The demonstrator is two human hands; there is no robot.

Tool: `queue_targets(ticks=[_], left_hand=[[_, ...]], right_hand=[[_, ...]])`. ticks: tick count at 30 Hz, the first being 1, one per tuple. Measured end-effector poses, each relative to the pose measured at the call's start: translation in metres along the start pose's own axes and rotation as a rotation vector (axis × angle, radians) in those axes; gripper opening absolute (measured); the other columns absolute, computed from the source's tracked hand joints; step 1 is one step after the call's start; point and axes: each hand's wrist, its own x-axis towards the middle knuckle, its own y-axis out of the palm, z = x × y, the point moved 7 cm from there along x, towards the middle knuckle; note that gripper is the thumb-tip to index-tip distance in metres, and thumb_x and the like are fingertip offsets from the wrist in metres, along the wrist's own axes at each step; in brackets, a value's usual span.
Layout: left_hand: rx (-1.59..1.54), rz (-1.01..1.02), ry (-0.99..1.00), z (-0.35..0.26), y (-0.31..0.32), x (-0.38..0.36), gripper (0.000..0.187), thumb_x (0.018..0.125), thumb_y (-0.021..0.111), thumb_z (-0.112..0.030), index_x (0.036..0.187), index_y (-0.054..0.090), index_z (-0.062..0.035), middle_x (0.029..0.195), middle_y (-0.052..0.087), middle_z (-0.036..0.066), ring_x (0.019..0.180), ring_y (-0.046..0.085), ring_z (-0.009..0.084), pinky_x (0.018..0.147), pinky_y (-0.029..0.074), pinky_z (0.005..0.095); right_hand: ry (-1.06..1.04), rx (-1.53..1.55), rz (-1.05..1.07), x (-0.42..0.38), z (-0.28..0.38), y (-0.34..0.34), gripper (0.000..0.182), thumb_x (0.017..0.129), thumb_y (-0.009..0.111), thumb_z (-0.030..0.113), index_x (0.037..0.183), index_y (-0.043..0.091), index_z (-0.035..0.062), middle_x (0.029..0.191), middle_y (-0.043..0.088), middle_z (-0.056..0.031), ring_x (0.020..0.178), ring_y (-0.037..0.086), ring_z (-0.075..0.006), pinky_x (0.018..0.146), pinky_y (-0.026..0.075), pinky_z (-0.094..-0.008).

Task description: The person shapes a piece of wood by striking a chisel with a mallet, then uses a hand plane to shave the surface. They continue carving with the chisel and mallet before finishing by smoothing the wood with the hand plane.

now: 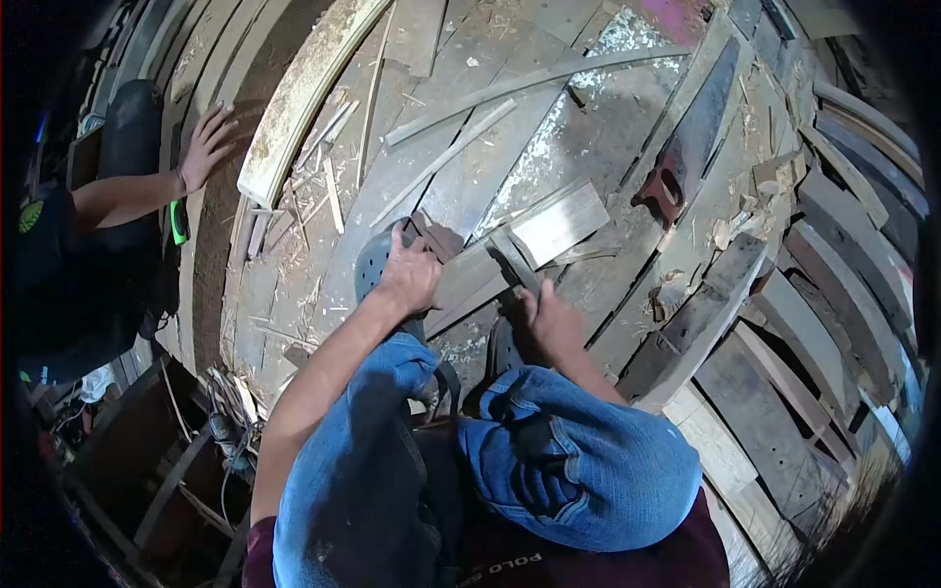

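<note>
My left hand (410, 272) is closed around a dark brown block (436, 238) beside my grey clog, at the left end of a wooden piece (466, 282). My right hand (552, 318) grips the dark handle of a flat-bladed tool (512, 260), whose blade lies across the wood. Beyond the blade a pale, brightly lit wooden piece (561, 223) rests on the floor. Shadow partly hides the tool's handle and my right fingers.
A handsaw with a red handle (663, 191) lies to the right. Curved planks (828, 265) are stacked at far right. A large curved timber (294, 108) lies upper left. At left, another person's hand (206, 147) is near curved boards. Shavings litter the plank floor.
</note>
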Motion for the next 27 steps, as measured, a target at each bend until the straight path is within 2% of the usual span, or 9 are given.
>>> queue_targets(ticks=[1,4,5,9,12,16,21,25,27], left_hand=[[-0.091,-0.046,0.022,0.001,-0.002,-0.002,0.039,0.071,0.08,-0.038,0.09,0.075,-0.0039,0.1,0.069,0.012,0.115,0.057,0.029,0.113,0.015,0.0669],[-0.203,0.011,0.032,0.014,0.011,0.006,0.02,0.075,0.072,-0.017,0.091,0.075,-0.0056,0.097,0.069,0.014,0.111,0.06,0.0303,0.114,0.017,0.0647],[-0.377,-0.091,0.032,0.019,0.001,0.005,0.033,0.066,0.062,0.003,0.095,0.075,-0.0053,0.096,0.07,0.015,0.102,0.065,0.0334,0.111,0.023,0.0608],[-0.644,-0.381,0.098,0.03,-0.018,-0.005,0.041,0.067,0.058,0.006,0.1,0.075,-0.0114,0.107,0.071,0.012,0.105,0.065,0.03,0.105,0.03,0.0508],[-0.646,-0.445,0.115,0.028,-0.021,-0.01,0.04,0.069,0.057,0.007,0.101,0.074,-0.0107,0.107,0.072,0.01,0.107,0.064,0.029,0.106,0.03,0.0484],[-0.658,-0.417,0.1,0.028,-0.019,-0.008,0.035,0.073,0.059,0.004,0.101,0.074,-0.0108,0.106,0.072,0.009,0.105,0.063,0.028,0.105,0.031,0.0462],[-0.672,-0.526,0.105,0.029,-0.027,-0.014,0.028,0.076,0.061,0.001,0.099,0.073,-0.0097,0.098,0.072,0.01,0.101,0.065,0.0281,0.103,0.035,0.0459],[-0.7,-0.514,0.108,0.031,-0.017,-0.011,0.025,0.077,0.062,0.001,0.098,0.072,-0.0087,0.098,0.072,0.01,0.101,0.065,0.0285,0.105,0.034,0.0476],[-0.717,-0.424,0.066,0.03,-0.012,-0.011,0.024,0.08,0.065,-0.003,0.101,0.072,-0.0095,0.104,0.071,0.008,0.108,0.063,0.0259,0.109,0.033,0.0485]], right_hand=[[-0.047,0.0,-0.013,-0.011,0.01,0.013,0.04,0.096,0.054,0.048,0.096,0.053,0.0076,0.057,0.06,-0.0197,0.053,0.063,-0.0405,0.045,0.047,-0.0515],[-0.131,-0.047,0.135,-0.033,0.024,0.027,0.039,0.097,0.054,0.046,0.1,0.054,0.0073,0.062,0.063,-0.0209,0.055,0.063,-0.0406,0.048,0.047,-0.0522],[-0.071,0.009,0.109,-0.021,0.018,0.013,0.039,0.096,0.054,0.046,0.101,0.054,0.0071,0.065,0.063,-0.0215,0.058,0.063,-0.0416,0.05,0.048,-0.0525],[0.087,0.128,0.104,-0.007,0.012,0.001,0.038,0.096,0.054,0.044,0.099,0.052,0.0059,0.073,0.066,-0.022,0.066,0.064,-0.0437,0.056,0.049,-0.053],[-0.273,-0.092,0.257,-0.041,0.048,0.024,0.034,0.097,0.055,0.039,0.093,0.051,0.005,0.071,0.065,-0.0202,0.064,0.065,-0.0398,0.054,0.049,-0.0503],[0.062,0.024,0.082,0.003,0.011,-0.008,0.037,0.095,0.056,0.043,0.093,0.051,0.0061,0.073,0.065,-0.0203,0.064,0.065,-0.0401,0.056,0.05,-0.0514],[-0.426,-0.115,0.108,-0.039,0.053,0.014,0.039,0.096,0.055,0.045,0.093,0.053,0.0067,0.065,0.063,-0.0191,0.057,0.064,-0.038,0.047,0.048,-0.0492],[-0.011,0.015,0.09,-0.001,0.026,-0.008,0.037,0.094,0.056,0.046,0.099,0.054,0.0089,0.064,0.063,-0.0186,0.057,0.064,-0.0395,0.051,0.049,-0.0513],[-0.252,0.005,0.049,-0.032,0.039,0.017,0.035,0.095,0.056,0.045,0.097,0.055,0.0093,0.06,0.062,-0.0176,0.054,0.063,-0.0382,0.047,0.048,-0.0484]])
